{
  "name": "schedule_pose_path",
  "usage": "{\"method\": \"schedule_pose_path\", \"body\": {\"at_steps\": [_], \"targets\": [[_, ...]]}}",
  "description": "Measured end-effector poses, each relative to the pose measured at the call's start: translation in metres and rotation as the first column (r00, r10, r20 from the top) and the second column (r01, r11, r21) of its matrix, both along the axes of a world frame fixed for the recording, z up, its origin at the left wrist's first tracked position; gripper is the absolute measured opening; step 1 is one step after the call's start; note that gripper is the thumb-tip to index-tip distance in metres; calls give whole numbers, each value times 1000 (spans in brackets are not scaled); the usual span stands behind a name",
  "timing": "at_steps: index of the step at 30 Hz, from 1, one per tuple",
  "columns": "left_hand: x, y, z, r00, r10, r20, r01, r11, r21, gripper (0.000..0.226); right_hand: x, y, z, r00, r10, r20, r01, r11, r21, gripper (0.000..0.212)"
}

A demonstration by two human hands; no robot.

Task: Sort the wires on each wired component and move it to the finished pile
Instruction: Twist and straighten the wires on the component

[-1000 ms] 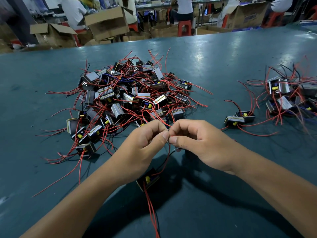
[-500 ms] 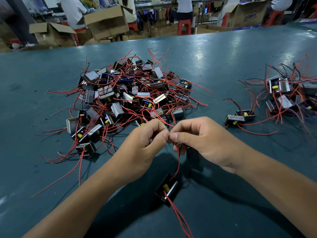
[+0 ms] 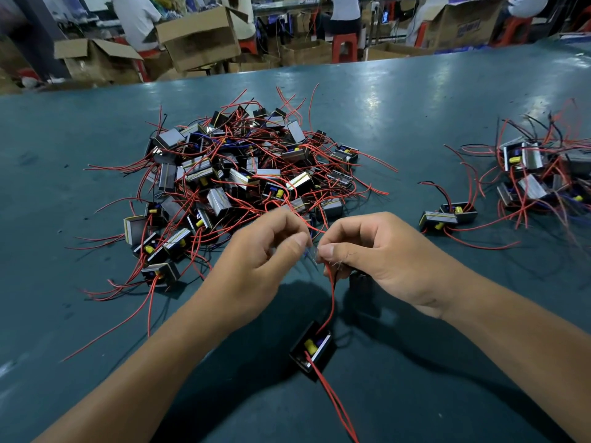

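A small black wired component (image 3: 312,350) with a yellow part hangs below my hands by its red wire (image 3: 332,302). My right hand (image 3: 377,251) pinches the top of that wire between thumb and forefinger. My left hand (image 3: 259,260) pinches thin wire ends right beside it, thumb tips nearly touching. Two more red wires trail from the component toward the near edge. A big tangled pile of components (image 3: 243,174) lies behind my hands. A smaller pile (image 3: 540,177) sits at the far right, with two components (image 3: 447,215) just left of it.
The work surface is a dark teal table (image 3: 415,100). Beyond its far edge stand open cardboard boxes (image 3: 198,39), red stools (image 3: 344,46) and seated people. Loose red wires fan out over the table left of the big pile.
The hanging component has swung from under my left wrist to the right and lower, now below my fingertips. My hands have stayed together, pinching the wire ends.
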State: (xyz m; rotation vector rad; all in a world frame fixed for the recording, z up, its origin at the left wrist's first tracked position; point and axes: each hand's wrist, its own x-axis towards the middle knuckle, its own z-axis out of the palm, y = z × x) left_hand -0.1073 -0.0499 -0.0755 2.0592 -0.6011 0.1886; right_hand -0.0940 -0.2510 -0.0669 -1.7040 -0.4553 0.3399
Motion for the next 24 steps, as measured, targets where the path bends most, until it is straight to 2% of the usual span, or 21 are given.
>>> {"method": "schedule_pose_path", "body": {"at_steps": [1, 3, 5, 14, 24], "targets": [[1, 5, 3, 992, -4, 129, -8, 996, 90, 7, 0, 0, 0, 1000, 1, -3, -1, 1000, 4, 17], [2, 12, 6, 939, -66, 338, -16, 972, 235, 15, 0, -1, 1, 1000, 4, -7, -4, 1000, 6, 17], [4, 16, 7, 904, -97, 416, -27, 959, 282, 21, 0, -2, 1, 1000, 15, -5, -15, 1000, 4, 18], [6, 16, 6, 805, -173, 567, -83, 914, 397, 28, -3, -2, 4, 996, 76, -36, -76, 997, 4, 23], [6, 16, 7, 784, -173, 597, -106, 909, 402, 23, -2, -2, 3, 995, 99, 10, -99, 995, -6, 22]]}}
